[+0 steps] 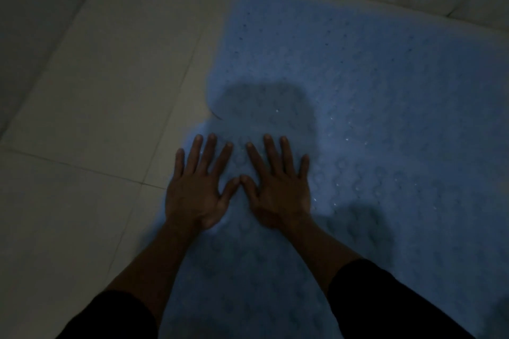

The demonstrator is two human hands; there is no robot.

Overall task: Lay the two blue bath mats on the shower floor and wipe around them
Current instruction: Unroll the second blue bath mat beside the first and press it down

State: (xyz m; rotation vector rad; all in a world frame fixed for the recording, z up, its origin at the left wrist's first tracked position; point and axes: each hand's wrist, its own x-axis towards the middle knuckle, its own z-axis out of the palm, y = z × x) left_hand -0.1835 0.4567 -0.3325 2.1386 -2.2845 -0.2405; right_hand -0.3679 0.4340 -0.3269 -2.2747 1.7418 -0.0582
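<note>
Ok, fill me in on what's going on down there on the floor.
A person is kneeling or leaning over a blue bath mat spread on the pale tiled floor. Both hands lie flat on it with fingers straight and spread: the left hand near the mat's left edge, the right hand beside it, thumbs almost touching. They appear to be pressing the mat down. The light is dim; a notch in the mat's left edge may be where two mats meet.

Head view, looking steeply down, close over the floor (pixel 82 118)

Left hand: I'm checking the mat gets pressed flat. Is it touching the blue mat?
Touching. The head view shows the left hand lying flat, fingers spread, on the blue mat.
</note>
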